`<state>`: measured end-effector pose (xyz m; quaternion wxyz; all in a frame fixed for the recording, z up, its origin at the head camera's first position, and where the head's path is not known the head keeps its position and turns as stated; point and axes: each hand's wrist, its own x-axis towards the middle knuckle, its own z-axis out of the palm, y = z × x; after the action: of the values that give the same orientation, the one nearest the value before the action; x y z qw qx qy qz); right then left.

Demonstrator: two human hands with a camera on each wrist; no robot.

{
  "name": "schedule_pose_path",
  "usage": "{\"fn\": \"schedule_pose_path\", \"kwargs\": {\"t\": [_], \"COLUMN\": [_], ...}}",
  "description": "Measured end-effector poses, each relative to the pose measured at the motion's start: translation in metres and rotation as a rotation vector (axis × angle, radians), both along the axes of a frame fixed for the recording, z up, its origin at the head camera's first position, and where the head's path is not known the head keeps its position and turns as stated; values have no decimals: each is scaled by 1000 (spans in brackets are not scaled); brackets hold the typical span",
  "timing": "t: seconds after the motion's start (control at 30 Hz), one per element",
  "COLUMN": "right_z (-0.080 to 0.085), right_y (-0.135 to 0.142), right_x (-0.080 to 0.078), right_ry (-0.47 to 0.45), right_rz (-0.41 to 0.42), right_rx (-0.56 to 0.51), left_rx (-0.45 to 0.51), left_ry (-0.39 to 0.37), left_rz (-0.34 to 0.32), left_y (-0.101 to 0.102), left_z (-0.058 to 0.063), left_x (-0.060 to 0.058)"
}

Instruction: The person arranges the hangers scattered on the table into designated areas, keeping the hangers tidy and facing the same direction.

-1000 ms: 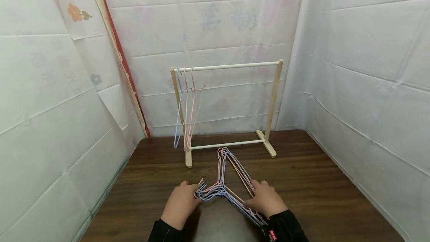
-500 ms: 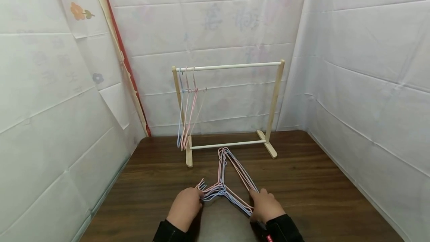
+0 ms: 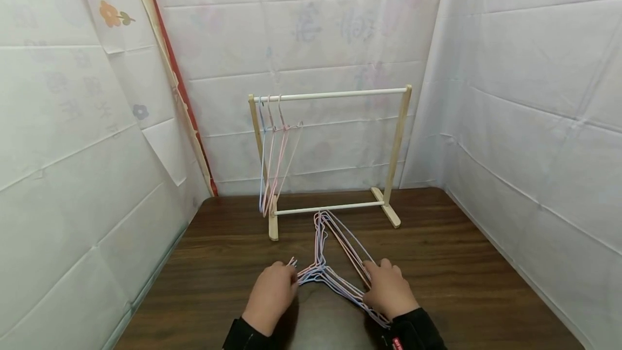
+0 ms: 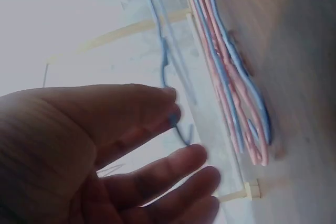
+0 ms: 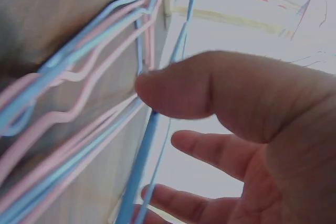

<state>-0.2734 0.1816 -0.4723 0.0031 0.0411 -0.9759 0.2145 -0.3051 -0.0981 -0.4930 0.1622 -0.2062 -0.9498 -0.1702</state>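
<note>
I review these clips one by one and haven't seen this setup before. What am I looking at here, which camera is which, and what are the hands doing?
A person works bare-handed, wearing three cameras: one on the head looking down, one on each wrist. On the dark wooden table stands a small wooden rack with a few hangers hung at its left end. A stack of pink and blue wire hangers lies flat in front. The left hand touches the stack's hook end; the right hand rests on its other side, thumb on a blue wire. Whether either grips is unclear.

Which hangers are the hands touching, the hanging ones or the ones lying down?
The pile of hangers lying on the table; the other hangers hang untouched on the rack.
</note>
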Motion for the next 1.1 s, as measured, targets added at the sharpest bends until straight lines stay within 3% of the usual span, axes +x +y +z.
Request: {"fn": "schedule_pose_path", "kwargs": {"t": [0.13,0.27,0.5,0.8,0.93,1.1], "right_z": [6,8,11,10,12,17], "right_y": [4,7,14,10,8,6], "right_x": [-2,-6,-8,-3,0,3], "right_ry": [14,-30,-142,-193,-223,-231], "right_rz": [-10,-7,34,180,258,277], "right_rx": [-69,-209,-396,-545,-667,-800], "left_rx": [96,215,284,363,396,367], "left_ry": [72,176,247,349,320,189], "left_rz": [27,2,-146,-361,-408,-350], "left_y": [4,8,12,17,21,26], "left_z": [5,14,29,49,53,47], "left_x": [0,0,6,17,24,31]}}
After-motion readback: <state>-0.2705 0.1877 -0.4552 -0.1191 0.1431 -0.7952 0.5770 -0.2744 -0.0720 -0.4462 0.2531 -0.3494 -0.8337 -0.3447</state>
